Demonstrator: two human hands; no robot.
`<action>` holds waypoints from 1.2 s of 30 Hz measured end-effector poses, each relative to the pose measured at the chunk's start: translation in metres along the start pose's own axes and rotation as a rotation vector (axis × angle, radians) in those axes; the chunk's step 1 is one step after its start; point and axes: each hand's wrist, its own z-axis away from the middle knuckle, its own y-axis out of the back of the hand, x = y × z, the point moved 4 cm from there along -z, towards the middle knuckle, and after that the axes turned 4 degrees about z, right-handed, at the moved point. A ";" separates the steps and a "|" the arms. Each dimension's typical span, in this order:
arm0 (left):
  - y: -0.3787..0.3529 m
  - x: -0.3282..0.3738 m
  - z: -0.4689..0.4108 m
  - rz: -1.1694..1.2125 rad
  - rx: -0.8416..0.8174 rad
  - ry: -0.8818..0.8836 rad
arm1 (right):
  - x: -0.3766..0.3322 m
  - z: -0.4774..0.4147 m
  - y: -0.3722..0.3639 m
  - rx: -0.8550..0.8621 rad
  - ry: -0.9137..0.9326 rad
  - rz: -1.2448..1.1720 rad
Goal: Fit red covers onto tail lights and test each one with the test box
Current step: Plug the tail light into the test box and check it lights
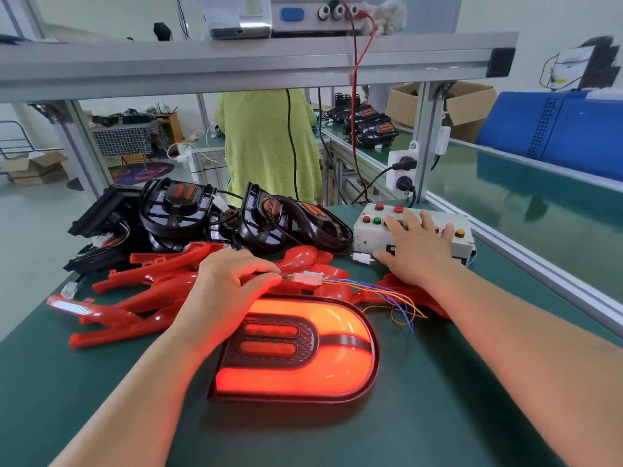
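Note:
A tail light (303, 352) with its red cover on lies on the green bench in front of me, glowing bright red-orange. My left hand (229, 284) pinches its wire just behind the white connector (308, 277), from which coloured wires (387, 298) run right. My right hand (416, 249) lies flat with spread fingers on the white test box (371, 230), covering some of its buttons. Loose red covers (141, 298) are piled to the left and behind the lit lamp. Black uncovered tail lights (188, 210) are stacked at the back.
A person in a yellow-green top (266, 143) stands beyond the bench. An aluminium rail (539, 264) edges the bench on the right, next to a green conveyor (539, 193). A socket post (401, 170) stands behind the test box. A shelf beam (236, 69) runs overhead.

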 end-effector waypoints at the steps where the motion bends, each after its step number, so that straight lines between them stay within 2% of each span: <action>1: 0.000 0.000 0.000 0.003 0.000 0.003 | 0.000 0.000 0.000 -0.006 0.001 -0.001; 36: 0.001 0.001 0.000 0.016 -0.005 0.009 | 0.003 -0.002 0.000 -0.057 -0.002 0.003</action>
